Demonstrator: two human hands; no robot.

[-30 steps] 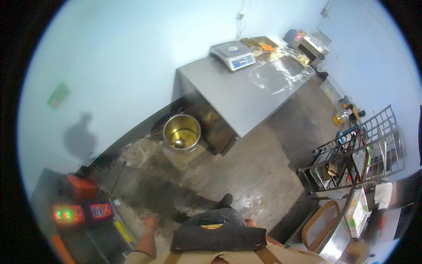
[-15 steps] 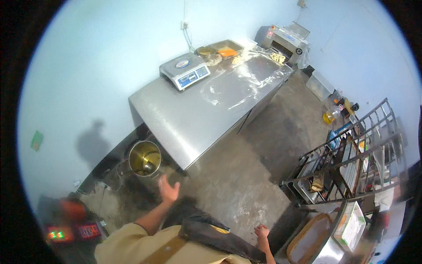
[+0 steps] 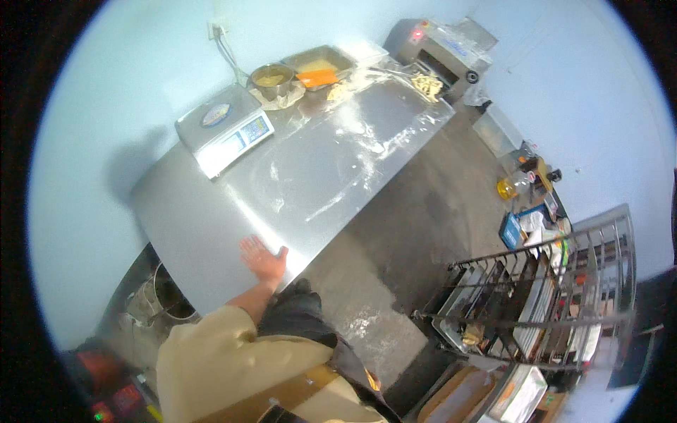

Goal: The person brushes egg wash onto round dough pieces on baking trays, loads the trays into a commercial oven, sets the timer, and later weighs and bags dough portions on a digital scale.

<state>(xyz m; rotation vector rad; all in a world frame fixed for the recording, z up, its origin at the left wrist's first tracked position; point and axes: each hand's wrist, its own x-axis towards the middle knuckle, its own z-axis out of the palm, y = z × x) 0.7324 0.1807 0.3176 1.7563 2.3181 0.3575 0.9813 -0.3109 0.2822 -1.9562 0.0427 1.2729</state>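
My left hand [image 3: 264, 259] is open with its fingers apart and nothing in it. It is over the near corner of the stainless steel table [image 3: 204, 243]; whether the palm touches the steel I cannot tell. Beyond it on the table stands a digital scale [image 3: 224, 127]. White flour [image 3: 352, 130] is smeared across the far half of the tabletop. Toward the far end lie a metal bowl [image 3: 271, 80], a rectangular metal pan [image 3: 331, 59], an orange scraper-like piece [image 3: 316, 78] and pale dough pieces [image 3: 426, 87]. My right hand is out of view.
A deep metal pot [image 3: 173, 296] stands on the floor by the table's near-left end. On the right are a tray rack [image 3: 522, 321], a clear plastic bin [image 3: 498, 131] and a bottle of yellow oil [image 3: 509, 187]. A metal dough machine [image 3: 444, 56] stands past the table's far end.
I have come closer to the table, and my left hand has moved from beside the pot to over the table's near corner. My right hand has left the view.
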